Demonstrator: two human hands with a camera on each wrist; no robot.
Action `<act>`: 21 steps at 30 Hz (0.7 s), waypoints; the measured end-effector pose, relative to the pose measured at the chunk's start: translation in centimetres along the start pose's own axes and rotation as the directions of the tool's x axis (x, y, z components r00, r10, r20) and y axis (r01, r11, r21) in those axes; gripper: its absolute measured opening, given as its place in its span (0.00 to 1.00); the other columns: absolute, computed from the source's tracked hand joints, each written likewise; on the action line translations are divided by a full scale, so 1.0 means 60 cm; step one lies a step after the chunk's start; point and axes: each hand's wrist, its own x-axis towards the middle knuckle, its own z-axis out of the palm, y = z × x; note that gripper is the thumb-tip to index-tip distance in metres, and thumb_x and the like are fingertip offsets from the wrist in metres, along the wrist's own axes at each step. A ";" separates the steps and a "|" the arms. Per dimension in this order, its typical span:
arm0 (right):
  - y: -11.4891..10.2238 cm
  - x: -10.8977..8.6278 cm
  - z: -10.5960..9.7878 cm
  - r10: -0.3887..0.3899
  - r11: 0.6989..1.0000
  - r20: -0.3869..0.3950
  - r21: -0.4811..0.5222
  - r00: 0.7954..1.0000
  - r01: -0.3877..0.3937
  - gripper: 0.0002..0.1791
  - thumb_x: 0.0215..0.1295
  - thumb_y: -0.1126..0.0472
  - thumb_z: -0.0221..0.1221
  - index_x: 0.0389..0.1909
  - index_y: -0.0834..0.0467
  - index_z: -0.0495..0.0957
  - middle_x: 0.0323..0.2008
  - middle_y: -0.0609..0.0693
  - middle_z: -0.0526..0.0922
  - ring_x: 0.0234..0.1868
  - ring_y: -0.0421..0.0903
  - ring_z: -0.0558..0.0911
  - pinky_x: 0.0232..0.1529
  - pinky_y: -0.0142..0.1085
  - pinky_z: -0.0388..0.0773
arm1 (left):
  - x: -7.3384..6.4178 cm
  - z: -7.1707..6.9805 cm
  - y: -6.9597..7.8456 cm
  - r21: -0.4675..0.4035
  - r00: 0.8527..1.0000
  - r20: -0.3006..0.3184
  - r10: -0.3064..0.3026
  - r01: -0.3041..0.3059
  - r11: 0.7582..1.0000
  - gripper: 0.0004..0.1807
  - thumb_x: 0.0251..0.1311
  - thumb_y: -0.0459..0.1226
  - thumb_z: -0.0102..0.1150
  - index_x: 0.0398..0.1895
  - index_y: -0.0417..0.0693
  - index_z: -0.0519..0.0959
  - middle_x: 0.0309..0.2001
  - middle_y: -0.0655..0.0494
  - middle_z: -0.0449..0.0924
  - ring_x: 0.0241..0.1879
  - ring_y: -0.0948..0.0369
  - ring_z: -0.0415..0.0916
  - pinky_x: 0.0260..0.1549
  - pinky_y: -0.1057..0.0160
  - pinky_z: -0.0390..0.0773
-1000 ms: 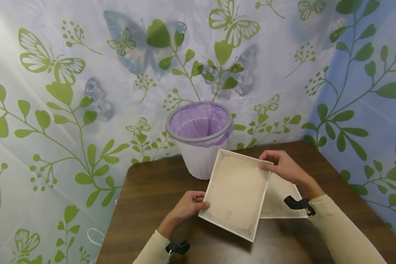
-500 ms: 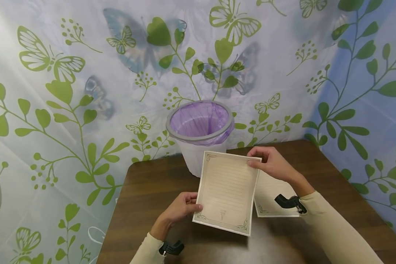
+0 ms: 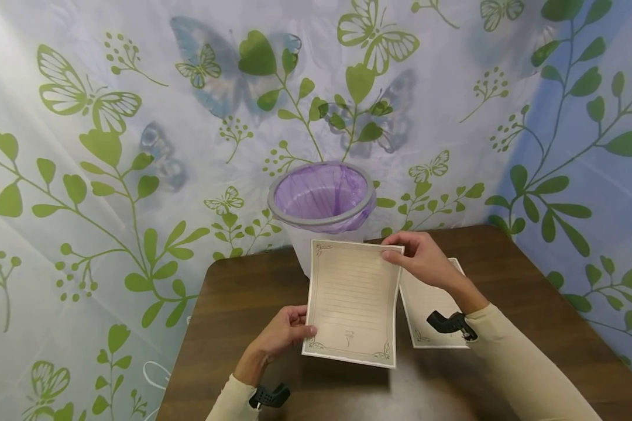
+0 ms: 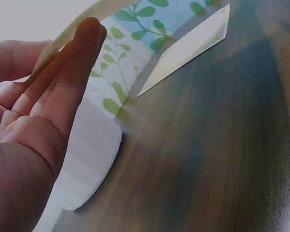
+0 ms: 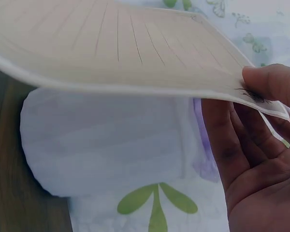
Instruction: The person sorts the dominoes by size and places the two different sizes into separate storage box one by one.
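Observation:
A cream sheet of lined paper (image 3: 351, 301) with an ornamental border is held up over the table between both hands. My left hand (image 3: 281, 334) pinches its lower left edge, thumb on the front and fingers behind. At the upper right corner, my right hand (image 3: 421, 260) pinches it the same way, as the right wrist view shows with the thumb (image 5: 270, 82) on top. The sheet bows slightly between the grips. A second, similar sheet (image 3: 432, 304) lies on the table to the right, partly hidden by the held sheet and my right forearm.
Behind the held sheet stands a white waste bin (image 3: 300, 245) with a grey rim and purple liner (image 3: 316, 196). Its lower front is covered by the paper. The brown wooden table (image 3: 232, 298) meets a leaf-and-butterfly patterned curtain (image 3: 189, 152) at the back. A white cord (image 3: 155, 374) hangs at left.
Both hands have shifted left with the held sheet, which has turned from tilted to nearly upright. More of the second sheet's left part shows. The bin stays put.

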 end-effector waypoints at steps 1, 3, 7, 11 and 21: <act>0.006 0.001 0.003 -0.006 1.000 0.001 0.011 1.000 0.006 0.07 0.66 0.63 0.65 0.45 0.55 0.83 0.26 0.50 0.77 0.17 0.39 0.64 0.18 0.35 0.64 | -0.001 0.000 0.001 -0.002 1.000 0.001 0.005 -0.005 1.000 0.25 0.65 0.26 0.57 0.65 0.30 0.69 0.56 0.35 0.81 0.51 0.47 0.84 0.48 0.49 0.83; 0.013 0.002 0.008 -0.021 0.999 0.010 0.040 1.000 0.021 0.08 0.67 0.63 0.65 0.45 0.54 0.83 0.27 0.50 0.77 0.17 0.40 0.64 0.18 0.35 0.64 | -0.001 0.000 0.003 -0.001 1.000 -0.002 0.018 -0.018 1.000 0.25 0.66 0.26 0.57 0.66 0.31 0.69 0.57 0.35 0.80 0.51 0.46 0.84 0.48 0.49 0.83; 0.010 0.001 0.017 -0.054 0.995 0.040 0.089 0.998 0.050 0.08 0.67 0.62 0.65 0.45 0.53 0.84 0.27 0.50 0.77 0.18 0.40 0.65 0.18 0.35 0.65 | -0.002 0.001 0.011 -0.001 0.999 -0.011 0.047 -0.047 0.999 0.25 0.66 0.26 0.57 0.66 0.32 0.69 0.57 0.34 0.80 0.52 0.45 0.84 0.49 0.48 0.82; 0.004 -0.003 0.028 -0.091 0.991 0.086 0.103 0.992 0.082 0.08 0.67 0.62 0.65 0.45 0.55 0.85 0.30 0.48 0.81 0.20 0.40 0.67 0.19 0.35 0.67 | -0.002 0.002 0.018 -0.033 0.998 -0.020 0.053 -0.053 0.998 0.26 0.67 0.26 0.56 0.68 0.32 0.67 0.58 0.34 0.79 0.53 0.47 0.83 0.51 0.49 0.82; -0.004 -0.015 0.083 -0.294 0.956 0.265 0.096 0.919 0.278 0.12 0.66 0.64 0.66 0.48 0.48 0.86 0.46 0.49 0.87 0.44 0.41 0.84 0.40 0.35 0.82 | 0.005 0.005 0.032 -0.097 0.996 -0.037 0.086 -0.089 0.991 0.25 0.68 0.24 0.52 0.67 0.28 0.65 0.58 0.37 0.80 0.54 0.49 0.82 0.54 0.48 0.80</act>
